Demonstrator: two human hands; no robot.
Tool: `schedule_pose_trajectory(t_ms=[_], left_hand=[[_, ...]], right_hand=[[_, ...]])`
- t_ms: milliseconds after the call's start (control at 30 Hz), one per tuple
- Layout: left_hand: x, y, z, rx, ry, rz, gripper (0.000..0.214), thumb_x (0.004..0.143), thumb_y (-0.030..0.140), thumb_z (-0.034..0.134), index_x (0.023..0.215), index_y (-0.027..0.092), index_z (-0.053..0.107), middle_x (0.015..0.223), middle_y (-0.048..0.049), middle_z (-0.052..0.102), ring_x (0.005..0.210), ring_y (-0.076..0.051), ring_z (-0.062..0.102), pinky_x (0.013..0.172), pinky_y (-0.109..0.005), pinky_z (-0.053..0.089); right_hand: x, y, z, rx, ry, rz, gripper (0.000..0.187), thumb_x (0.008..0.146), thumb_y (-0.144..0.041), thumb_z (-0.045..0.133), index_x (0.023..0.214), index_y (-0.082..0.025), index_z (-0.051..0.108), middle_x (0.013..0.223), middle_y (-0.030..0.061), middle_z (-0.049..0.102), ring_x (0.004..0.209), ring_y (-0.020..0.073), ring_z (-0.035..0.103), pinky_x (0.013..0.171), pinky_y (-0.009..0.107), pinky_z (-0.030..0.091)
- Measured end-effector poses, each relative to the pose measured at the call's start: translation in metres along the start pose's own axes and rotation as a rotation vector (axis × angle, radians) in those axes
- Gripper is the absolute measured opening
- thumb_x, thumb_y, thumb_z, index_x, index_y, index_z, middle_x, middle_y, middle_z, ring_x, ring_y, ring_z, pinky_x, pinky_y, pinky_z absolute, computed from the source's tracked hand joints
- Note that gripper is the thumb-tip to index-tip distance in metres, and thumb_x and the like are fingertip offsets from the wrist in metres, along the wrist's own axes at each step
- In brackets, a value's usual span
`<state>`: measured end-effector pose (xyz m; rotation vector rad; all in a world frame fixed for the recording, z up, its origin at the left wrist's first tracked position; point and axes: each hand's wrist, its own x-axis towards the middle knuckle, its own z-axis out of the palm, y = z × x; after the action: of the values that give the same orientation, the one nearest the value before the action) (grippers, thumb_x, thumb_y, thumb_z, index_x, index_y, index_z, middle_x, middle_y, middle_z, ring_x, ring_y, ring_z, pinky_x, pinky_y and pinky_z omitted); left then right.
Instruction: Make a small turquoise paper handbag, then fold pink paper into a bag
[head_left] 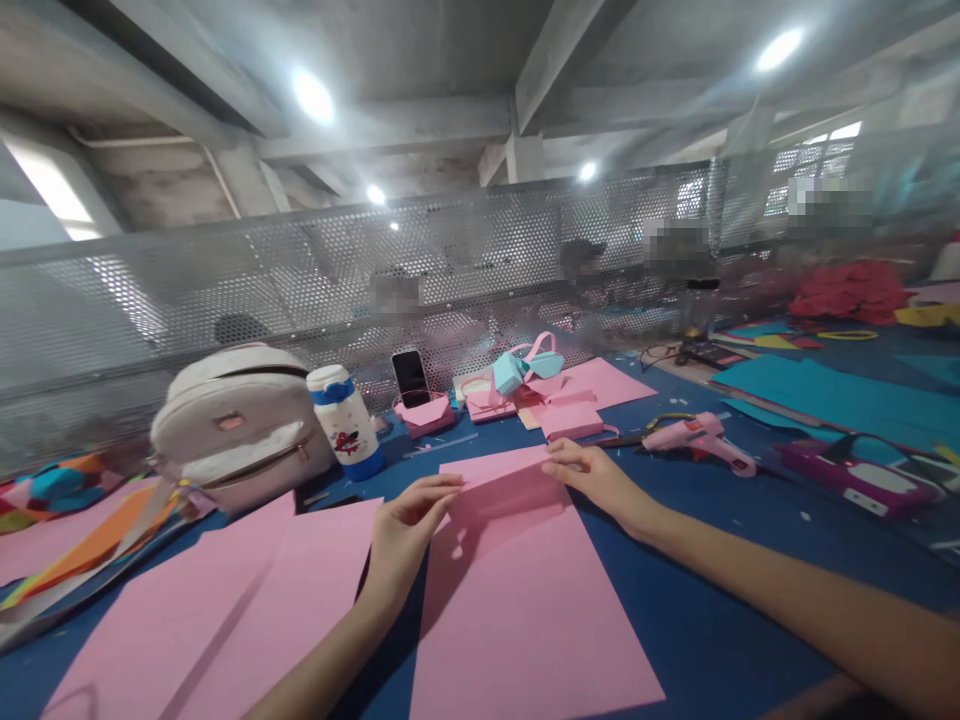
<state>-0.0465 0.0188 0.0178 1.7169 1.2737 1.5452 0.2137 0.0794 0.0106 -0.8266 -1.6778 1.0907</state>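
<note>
A pink paper sheet (pixel 517 600) lies on the blue table (pixel 720 620) in front of me, its far edge folded over toward me. My left hand (pixel 409 525) pinches the left end of that folded flap with closed fingers. My right hand (pixel 592 475) grips the flap's right end, fingers curled on the paper. More pink sheets (pixel 225 610) lie flat to the left of my left arm.
A white backpack (pixel 236 425) and a white-and-blue bottle (pixel 346 420) stand at the back left. A phone (pixel 410 377) leans behind small pink and blue paper bags (pixel 525 385). A pink glue gun (pixel 701 440) lies right of my hand. Teal sheets (pixel 825 395) cover the right side; a mesh screen (pixel 225 290) runs behind.
</note>
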Motion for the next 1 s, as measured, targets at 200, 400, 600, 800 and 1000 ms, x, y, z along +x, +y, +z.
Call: schedule_pose_trajectory(t_ms=[200, 400, 600, 800, 1000], left_hand=[[-0.002, 0.0, 0.0, 0.046, -0.022, 0.094, 0.013, 0.082, 0.029, 0.067, 0.082, 0.023, 0.079, 0.098, -0.0063, 0.075, 0.095, -0.022, 0.069, 0.084, -0.029, 0.054], [-0.005, -0.001, -0.002, 0.089, -0.012, 0.141, 0.012, 0.083, 0.027, 0.067, 0.083, 0.024, 0.078, 0.094, -0.0048, 0.075, 0.091, -0.02, 0.069, 0.082, -0.028, 0.054], [-0.005, 0.001, -0.001, 0.11, -0.081, 0.149, 0.014, 0.086, 0.026, 0.064, 0.08, 0.022, 0.076, 0.09, -0.0053, 0.075, 0.088, -0.02, 0.069, 0.08, -0.028, 0.052], [-0.004, 0.006, 0.0, 0.15, -0.15, 0.128, 0.019, 0.087, 0.028, 0.063, 0.071, 0.019, 0.068, 0.081, -0.0046, 0.072, 0.08, -0.019, 0.067, 0.076, -0.026, 0.05], [-0.003, 0.007, 0.0, 0.212, -0.163, 0.129, 0.02, 0.089, 0.029, 0.06, 0.073, 0.018, 0.065, 0.08, -0.0032, 0.071, 0.079, -0.018, 0.066, 0.074, -0.025, 0.049]], right_hand=[[-0.007, -0.007, 0.007, 0.13, 0.059, 0.092, 0.036, 0.069, -0.054, 0.075, 0.072, -0.018, 0.071, 0.071, -0.0001, 0.055, 0.074, 0.0166, 0.047, 0.072, 0.03, 0.037], [-0.009, -0.01, 0.011, 0.206, 0.12, 0.102, 0.031, 0.063, -0.047, 0.08, 0.072, -0.018, 0.073, 0.072, 0.0009, 0.062, 0.072, 0.0162, 0.05, 0.069, 0.029, 0.039], [-0.007, -0.006, 0.009, 0.141, 0.19, -0.094, 0.022, 0.07, -0.04, 0.077, 0.073, -0.021, 0.067, 0.082, 0.0011, 0.06, 0.075, 0.0164, 0.054, 0.071, 0.029, 0.041], [-0.01, -0.013, 0.006, -0.069, 0.198, -0.345, 0.017, 0.08, -0.029, 0.07, 0.07, -0.02, 0.06, 0.117, 0.0068, 0.06, 0.112, 0.0229, 0.054, 0.098, 0.037, 0.037], [-0.013, -0.013, 0.008, -0.036, 0.201, -0.314, 0.02, 0.081, -0.03, 0.07, 0.071, -0.021, 0.055, 0.079, 0.0015, 0.064, 0.082, 0.0184, 0.062, 0.081, 0.032, 0.046]])
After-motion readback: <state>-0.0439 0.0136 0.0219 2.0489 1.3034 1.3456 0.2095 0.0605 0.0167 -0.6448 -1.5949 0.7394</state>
